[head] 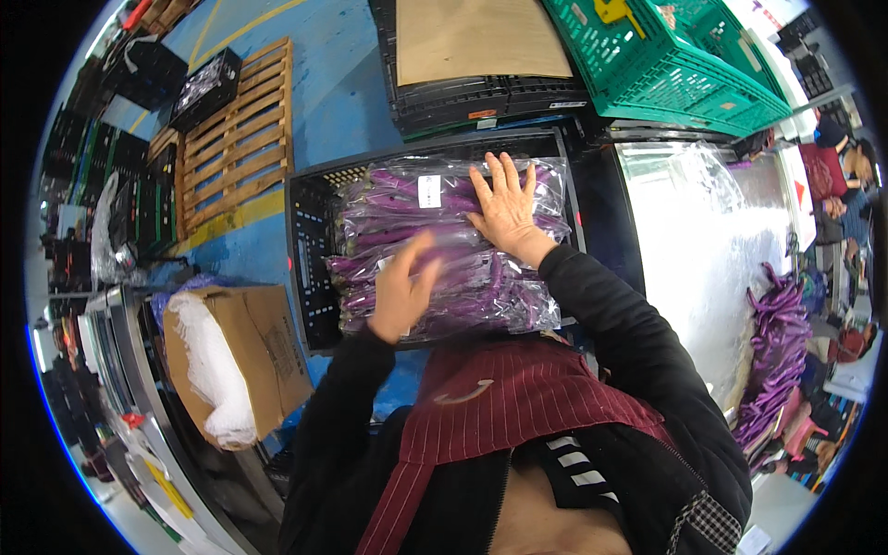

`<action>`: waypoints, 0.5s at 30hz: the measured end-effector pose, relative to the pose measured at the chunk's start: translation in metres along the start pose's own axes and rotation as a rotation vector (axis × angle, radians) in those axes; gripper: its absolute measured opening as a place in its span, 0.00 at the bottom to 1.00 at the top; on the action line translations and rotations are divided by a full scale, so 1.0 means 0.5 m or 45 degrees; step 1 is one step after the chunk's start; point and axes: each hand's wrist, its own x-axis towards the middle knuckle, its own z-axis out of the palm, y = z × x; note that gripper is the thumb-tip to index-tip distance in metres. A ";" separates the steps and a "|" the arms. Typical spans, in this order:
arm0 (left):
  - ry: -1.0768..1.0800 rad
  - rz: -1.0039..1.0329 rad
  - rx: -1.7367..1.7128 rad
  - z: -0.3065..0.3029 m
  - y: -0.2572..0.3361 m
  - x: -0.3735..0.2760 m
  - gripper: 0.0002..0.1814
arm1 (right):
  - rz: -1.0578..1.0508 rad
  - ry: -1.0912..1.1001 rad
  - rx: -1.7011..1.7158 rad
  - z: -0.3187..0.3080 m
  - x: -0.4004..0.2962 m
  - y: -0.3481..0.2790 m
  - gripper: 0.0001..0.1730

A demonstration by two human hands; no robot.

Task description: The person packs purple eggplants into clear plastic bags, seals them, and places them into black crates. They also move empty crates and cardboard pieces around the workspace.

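Clear plastic bags of long purple eggplants (pixel 388 218) lie side by side in a black plastic crate (pixel 305 263) before me. My right hand (pixel 506 205) rests flat on the bags near the crate's far right part, fingers spread, beside a white label (pixel 429 191) that bears writing. Over the near left part of the bags is my left hand (pixel 406 288), its fingers apart and blurred; whether it touches the plastic I cannot tell. Neither hand grips anything.
Stacked black crates topped with cardboard (pixel 479 41) stand beyond, beside green crates (pixel 687 83). A metal table (pixel 694 229) with loose eggplants (pixel 773 354) is at right. To the left are a cardboard box (pixel 270 354) and a wooden pallet (pixel 239 139). People work at far right.
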 end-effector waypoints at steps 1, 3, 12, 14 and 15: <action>-0.033 0.296 0.300 0.000 -0.029 0.062 0.29 | 0.046 0.007 -0.015 -0.004 -0.005 -0.012 0.46; -0.172 0.529 0.598 0.014 -0.074 0.145 0.38 | 0.070 0.106 0.087 -0.016 -0.025 -0.044 0.47; -0.418 0.621 0.894 0.076 -0.183 0.269 0.42 | -0.339 -0.405 0.206 -0.025 -0.199 -0.072 0.49; -0.372 0.665 0.901 0.060 -0.198 0.274 0.41 | -0.342 -0.253 0.234 -0.006 -0.179 -0.041 0.44; -0.347 0.681 0.906 0.049 -0.206 0.279 0.41 | -0.362 -0.276 0.263 0.002 -0.168 -0.028 0.44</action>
